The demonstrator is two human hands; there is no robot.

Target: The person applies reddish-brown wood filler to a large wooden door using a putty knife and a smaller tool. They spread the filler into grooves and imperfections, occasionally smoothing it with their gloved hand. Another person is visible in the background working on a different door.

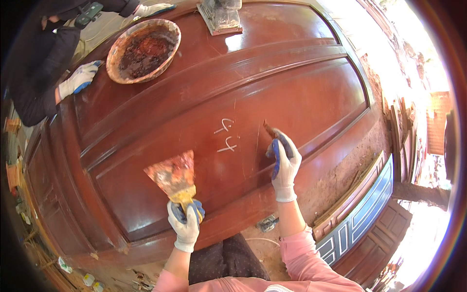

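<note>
My left hand (186, 220), in a white and blue work glove, is closed round the yellow handle of a wide putty knife (175, 174). Reddish-brown paste smears its blade, which is held over the near part of a large brown panelled door (170, 129). To the right, my gloved right hand (286, 163) pinches a small, narrow piece coated in reddish brown (269, 129). It looks like a slim scraper, but its kind is unclear. The piece is close to a thin scratch-like line on the door's panel; whether they touch I cannot tell.
A bowl of dark red paste (113, 61) rests on the door at the far left, beside a co-worker's gloved hand (81, 78). A sander-like power tool (220, 17) stands at the far edge. Several door panels (362, 209) lean at the right.
</note>
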